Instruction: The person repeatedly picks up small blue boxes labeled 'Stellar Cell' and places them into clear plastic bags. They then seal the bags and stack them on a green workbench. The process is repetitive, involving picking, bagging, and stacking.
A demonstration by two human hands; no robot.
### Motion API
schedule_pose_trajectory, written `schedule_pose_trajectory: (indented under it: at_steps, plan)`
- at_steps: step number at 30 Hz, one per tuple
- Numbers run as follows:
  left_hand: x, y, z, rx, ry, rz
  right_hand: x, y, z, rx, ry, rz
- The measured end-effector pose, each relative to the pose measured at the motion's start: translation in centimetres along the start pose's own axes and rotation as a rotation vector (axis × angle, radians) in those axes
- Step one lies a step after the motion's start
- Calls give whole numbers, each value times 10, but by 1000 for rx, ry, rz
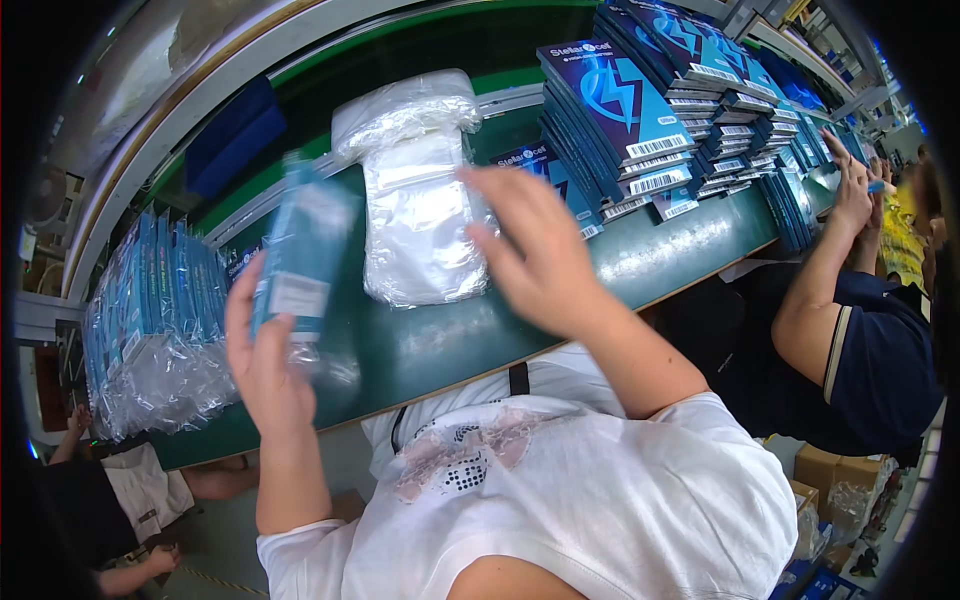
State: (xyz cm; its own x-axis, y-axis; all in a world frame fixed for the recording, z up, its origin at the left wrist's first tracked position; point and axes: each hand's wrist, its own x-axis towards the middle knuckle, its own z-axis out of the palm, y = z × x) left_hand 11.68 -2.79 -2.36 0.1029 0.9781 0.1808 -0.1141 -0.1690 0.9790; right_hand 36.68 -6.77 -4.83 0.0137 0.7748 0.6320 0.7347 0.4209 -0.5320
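Note:
My left hand (266,350) is closed around a flat teal box (302,265) that appears to be inside a clear plastic bag, tilted and blurred by motion. A loose plastic edge sticks out past the box's lower end. At the right edge of a pile of clear plastic bags (420,220), my right hand (535,245) has its thumb and fingers apart, slightly blurred, with nothing visible between them. Whether its fingertips touch the pile I cannot tell. The bags lie flat on the green table, with a bunched bundle at their far end.
Bagged teal boxes (160,290) stand in a row at the left. Tall stacks of boxes (625,115) fill the right back of the green table (640,262). A co-worker's arm (825,270) reaches in at far right; another person (130,490) is at lower left.

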Motion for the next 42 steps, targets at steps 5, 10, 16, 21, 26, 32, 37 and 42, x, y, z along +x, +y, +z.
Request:
schedule_pose_trajectory:
  at_steps: [5, 10, 16, 21, 26, 32, 37, 42]
  plan:
    - [12, -36, -66, 1092, 8, 197, -45, 52, 7, -575, -147, 77]
    - [11, -46, -60, 1367, -19, 293, -62, 19, -3, -485, -163, 282]
    - [22, -18, 11, 1040, -530, 530, -53, 16, -10, -541, -258, 444]
    - [38, -26, 26, 1243, -890, 544, -41, 7, -19, 187, -46, 657]
    - [32, -29, 33, 883, -615, 447, -34, -4, -25, 1247, 22, 1081]
    - [23, -36, 32, 748, -533, 404, -26, -21, -15, 1610, -423, 1009]
    - [22, -39, 35, 635, -439, 417, -22, -11, 14, 1650, -465, 1115]
    - [24, -39, 34, 552, -379, 10, -17, -10, 1, 1559, -375, 1053]
